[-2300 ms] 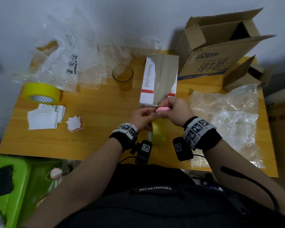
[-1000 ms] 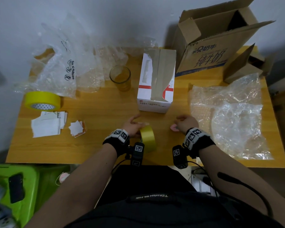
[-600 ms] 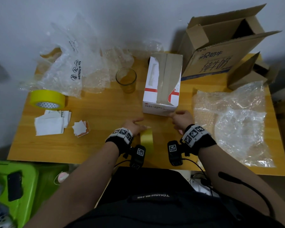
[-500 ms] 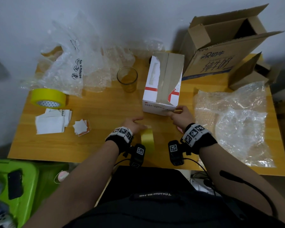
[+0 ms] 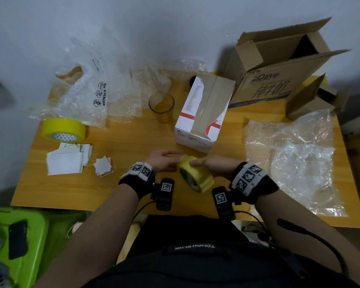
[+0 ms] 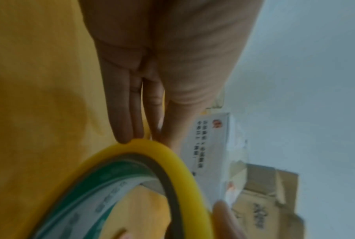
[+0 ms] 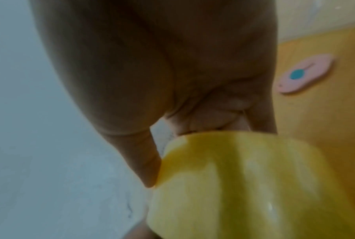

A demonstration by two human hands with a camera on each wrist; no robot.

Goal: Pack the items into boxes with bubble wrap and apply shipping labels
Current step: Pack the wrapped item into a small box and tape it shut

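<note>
A small yellow tape roll (image 5: pixel 196 176) is tilted just above the table's front edge, below the white box with red stripes (image 5: pixel 204 115). My right hand (image 5: pixel 202 164) grips the roll from the right, thumb along its rim (image 7: pixel 150 169). My left hand (image 5: pixel 175 159) reaches in from the left with straight fingers; in the left wrist view its fingertips (image 6: pixel 123 137) touch the roll's far rim (image 6: pixel 172 155). A strip of brown tape covers the top seam of the white box. A pink cutter (image 7: pixel 305 72) lies on the table beside my right hand.
An empty glass (image 5: pixel 161 106) stands left of the white box. A large open carton (image 5: pixel 278 65) and a smaller one (image 5: pixel 312 96) stand at the back right. Bubble wrap (image 5: pixel 295 154) lies right, air-cushion bags (image 5: pixel 92 90) back left. A bigger yellow roll (image 5: pixel 64 129) and paper labels (image 5: pixel 68 161) lie left.
My right hand put the pink cutter down, touched the white box's front, then came back and took the small roll. The roll went from standing under my left hand to tilted.
</note>
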